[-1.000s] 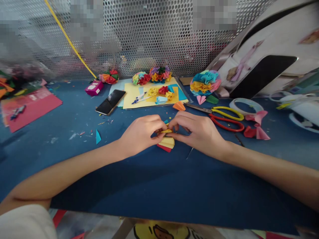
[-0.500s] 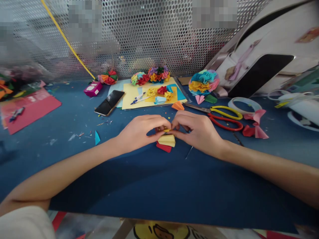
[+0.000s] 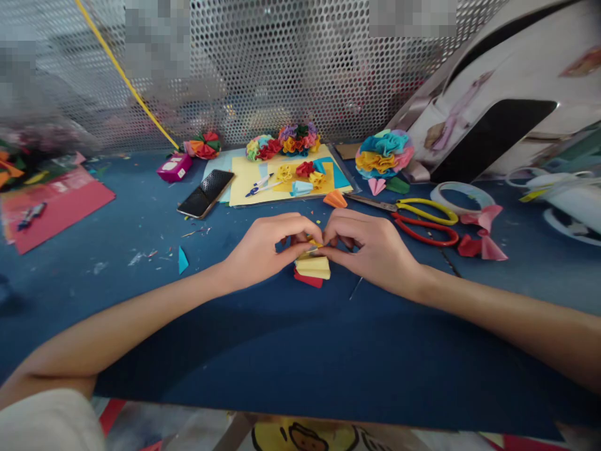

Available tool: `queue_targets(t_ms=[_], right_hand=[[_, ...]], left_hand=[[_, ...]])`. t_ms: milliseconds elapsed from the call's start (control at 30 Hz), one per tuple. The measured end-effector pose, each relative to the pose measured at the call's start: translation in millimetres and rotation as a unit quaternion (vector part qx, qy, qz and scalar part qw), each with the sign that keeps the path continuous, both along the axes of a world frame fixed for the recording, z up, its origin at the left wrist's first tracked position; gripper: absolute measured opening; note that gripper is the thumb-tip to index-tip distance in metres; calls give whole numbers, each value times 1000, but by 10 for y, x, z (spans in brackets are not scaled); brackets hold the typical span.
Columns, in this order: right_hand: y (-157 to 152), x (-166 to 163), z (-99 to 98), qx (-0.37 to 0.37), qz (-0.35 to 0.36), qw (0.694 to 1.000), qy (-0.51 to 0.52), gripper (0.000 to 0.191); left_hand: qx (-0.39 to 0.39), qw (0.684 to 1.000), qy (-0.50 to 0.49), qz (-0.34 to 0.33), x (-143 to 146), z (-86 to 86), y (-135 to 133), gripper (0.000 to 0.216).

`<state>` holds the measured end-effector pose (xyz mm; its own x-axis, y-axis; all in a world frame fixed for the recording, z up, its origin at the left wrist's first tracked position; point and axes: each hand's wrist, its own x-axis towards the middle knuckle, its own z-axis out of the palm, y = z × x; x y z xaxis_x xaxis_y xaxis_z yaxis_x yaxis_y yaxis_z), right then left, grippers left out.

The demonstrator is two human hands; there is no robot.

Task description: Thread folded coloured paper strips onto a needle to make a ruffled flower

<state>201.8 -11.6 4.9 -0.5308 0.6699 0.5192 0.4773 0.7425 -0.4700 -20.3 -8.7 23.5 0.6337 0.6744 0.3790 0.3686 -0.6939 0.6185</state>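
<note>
Small yellow paper strip (image 3: 313,243) pinched between fingertips of left hand (image 3: 265,249) and right hand (image 3: 370,245), fingers curled nearly shut, just above folded yellow paper (image 3: 312,268) on blue mat (image 3: 117,326). Strip judged light, flimsy; best gripped by edges.

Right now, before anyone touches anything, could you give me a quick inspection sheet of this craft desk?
surface: blue mat, dotted with paper scraps
job's things: yellow strip at the fingertips; folded yellow paper lying on red paper
clutter: phone, two scissors, tape roll, pink card
hands: left hand and right hand meet, pinching the strip
cables: yellow cord leaning on the screen
surroundings: perforated metal screen, printed bag
</note>
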Motion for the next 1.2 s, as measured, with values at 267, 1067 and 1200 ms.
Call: queue_targets(t_ms=[267,1067,1200], right_hand=[[-12,-12,-9,-18,4,1000,11,15],[-5,-7,-8,-17,0,1000,16,17],[-3,0,-1,-14,-5,1000,12,16]], left_hand=[[91,995,14,-25,-24,-51,30,20],[41,998,-2,-43,-84,40,136,5],[9,998,-7,-54,-82,26,144,6]])
